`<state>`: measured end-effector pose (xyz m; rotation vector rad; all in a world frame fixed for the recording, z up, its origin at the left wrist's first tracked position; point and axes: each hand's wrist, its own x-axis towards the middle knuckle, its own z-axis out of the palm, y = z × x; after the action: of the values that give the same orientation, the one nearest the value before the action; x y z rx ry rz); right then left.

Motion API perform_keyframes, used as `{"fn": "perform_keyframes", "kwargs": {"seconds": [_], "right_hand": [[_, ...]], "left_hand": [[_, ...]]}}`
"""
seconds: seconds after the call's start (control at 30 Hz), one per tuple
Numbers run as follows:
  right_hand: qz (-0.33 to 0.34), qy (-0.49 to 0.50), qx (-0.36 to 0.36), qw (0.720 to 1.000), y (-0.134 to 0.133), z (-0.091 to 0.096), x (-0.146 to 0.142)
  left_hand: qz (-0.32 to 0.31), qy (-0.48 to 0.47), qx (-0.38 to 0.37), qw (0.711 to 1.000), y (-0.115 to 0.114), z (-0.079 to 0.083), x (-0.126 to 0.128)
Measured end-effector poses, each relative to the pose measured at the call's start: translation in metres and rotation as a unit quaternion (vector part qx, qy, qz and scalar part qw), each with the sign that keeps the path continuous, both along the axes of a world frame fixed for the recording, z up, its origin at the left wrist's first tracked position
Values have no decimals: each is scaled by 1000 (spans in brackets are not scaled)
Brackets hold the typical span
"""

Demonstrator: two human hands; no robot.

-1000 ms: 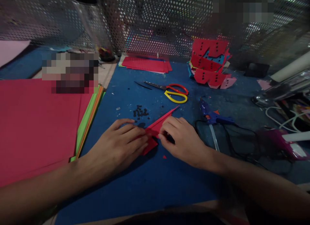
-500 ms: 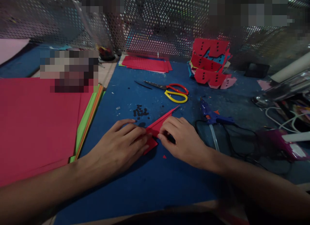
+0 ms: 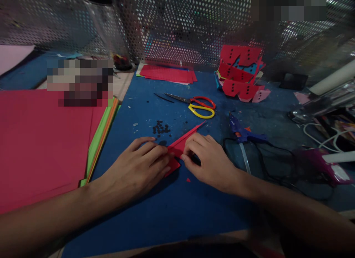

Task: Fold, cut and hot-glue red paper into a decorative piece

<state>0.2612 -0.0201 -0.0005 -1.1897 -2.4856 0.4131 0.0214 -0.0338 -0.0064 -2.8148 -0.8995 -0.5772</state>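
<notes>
A folded piece of red paper (image 3: 180, 146) lies at a slant on the blue tabletop, its narrow tip pointing away to the right. My left hand (image 3: 144, 162) is over its near left end, the fingers curled down on the paper and holding it against the table; the thumb is hidden. At the paper's right edge, my right hand (image 3: 206, 154) has thumb and fingertips closed in a pinch on it. Beyond my left fingers is a cluster of small black paper bits (image 3: 161, 128). A tiny red scrap (image 3: 188, 180) rests just below the paper.
Scissors (image 3: 202, 107) with red and yellow handles lie ahead. To the right are a blue glue gun (image 3: 245, 132) with its cord and a stack of dotted red cutouts (image 3: 240, 73). Large red sheets (image 3: 44, 143) cover the left side; red strips (image 3: 166, 73) lie by the perforated metal panel (image 3: 177, 36).
Almost nothing differs. My right hand has shifted very slightly along the red paper's edge; my left hand and the paper stay in place.
</notes>
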Motion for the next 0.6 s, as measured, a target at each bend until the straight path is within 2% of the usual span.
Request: {"fn": "perform_keyframes", "kwargs": {"seconds": [0.6], "right_hand": [[2,-4,0,1000,0,-1,0]], "left_hand": [[0,3,-15,1000,-1,2,0]]}}
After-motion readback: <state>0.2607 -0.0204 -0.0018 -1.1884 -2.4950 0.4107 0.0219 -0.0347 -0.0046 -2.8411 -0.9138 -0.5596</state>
